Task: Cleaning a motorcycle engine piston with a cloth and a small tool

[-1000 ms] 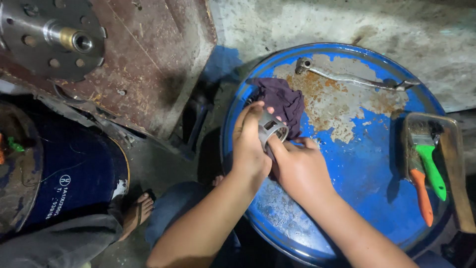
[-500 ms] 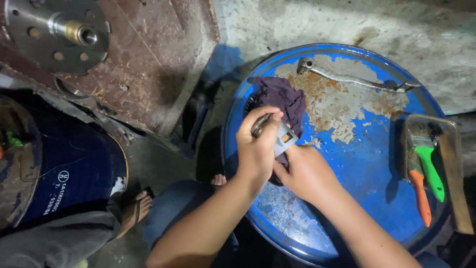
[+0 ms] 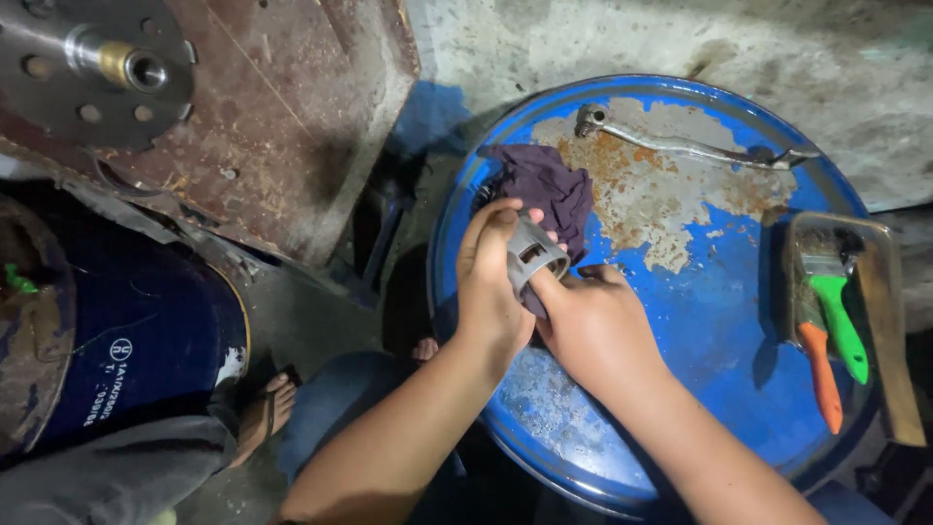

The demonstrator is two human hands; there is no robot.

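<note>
Fingers (image 3: 486,233) of both hands gripping metal ring (image 3: 530,255) w/ rag (image 3: 549,190), brushes (image 3: 831,340) in tray (image 3: 889,331)

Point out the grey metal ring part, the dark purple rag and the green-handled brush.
Grey metal ring part (image 3: 533,255), head view: on its outer wall, between both hands.
Dark purple rag (image 3: 556,190), head view: on its middle folds.
Green-handled brush (image 3: 842,326), head view: on the green handle.

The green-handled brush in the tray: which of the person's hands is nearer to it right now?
Right. The right hand sits left of the green-handled brush, bare blue drum top between them. The left hand is farther left, gripping the grey metal ring.
</note>
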